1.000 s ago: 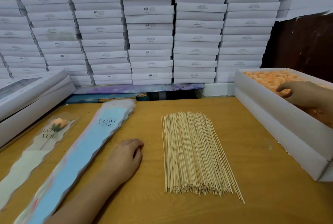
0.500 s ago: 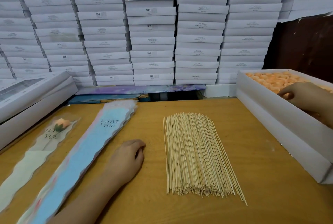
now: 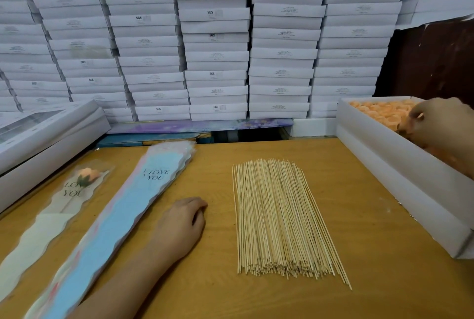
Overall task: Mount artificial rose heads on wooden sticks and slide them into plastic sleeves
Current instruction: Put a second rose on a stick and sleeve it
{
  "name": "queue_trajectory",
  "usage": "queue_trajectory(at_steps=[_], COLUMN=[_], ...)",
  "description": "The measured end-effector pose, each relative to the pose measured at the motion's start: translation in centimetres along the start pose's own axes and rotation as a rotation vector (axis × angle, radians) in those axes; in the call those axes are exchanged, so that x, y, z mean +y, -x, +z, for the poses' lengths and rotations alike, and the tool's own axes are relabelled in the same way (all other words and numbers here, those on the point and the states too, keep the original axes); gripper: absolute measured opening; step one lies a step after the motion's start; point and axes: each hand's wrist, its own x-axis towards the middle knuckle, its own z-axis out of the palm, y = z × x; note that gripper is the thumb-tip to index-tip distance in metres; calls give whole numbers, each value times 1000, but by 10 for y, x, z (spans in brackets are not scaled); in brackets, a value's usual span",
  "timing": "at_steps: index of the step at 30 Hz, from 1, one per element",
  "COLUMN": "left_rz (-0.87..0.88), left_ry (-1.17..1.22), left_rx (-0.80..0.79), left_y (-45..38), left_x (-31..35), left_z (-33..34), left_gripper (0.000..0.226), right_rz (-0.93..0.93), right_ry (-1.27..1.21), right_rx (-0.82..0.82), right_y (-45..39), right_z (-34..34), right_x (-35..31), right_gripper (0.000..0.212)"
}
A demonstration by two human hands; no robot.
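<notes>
Stacked white cartons [image 3: 215, 36] back the bench [image 3: 372, 254]. Right hand [image 3: 441, 126], fingers pinching a light, crushable rose head [image 3: 406, 124] inside the box [image 3: 400, 170]; grip its base. Left hand [image 3: 179, 226] rests loosely curled left of the sticks [image 3: 279, 218].

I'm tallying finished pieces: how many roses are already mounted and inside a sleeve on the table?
1: the finished rose lies in its sleeve at the table's far left, left of the stack of empty sleeves. More could lie hidden beyond the frame.
</notes>
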Motion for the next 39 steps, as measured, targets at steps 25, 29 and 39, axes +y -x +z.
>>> queue_trajectory(at_steps=[25, 29, 39], left_rz=[-13, -23, -52], left_ry=[12, 23, 134], left_rx=[-12, -23, -27], left_y=[-1, -1, -3], left_x=[0, -1, 19], left_z=[-1, 0, -12], left_gripper=[33, 33, 33], right_rz=[-486, -455, -410], right_ry=[-776, -773, -892], right_rx=[-572, -583, -554], right_y=[190, 198, 200], right_z=[19, 18, 20], right_x=[-184, -185, -175], right_gripper=[23, 19, 18])
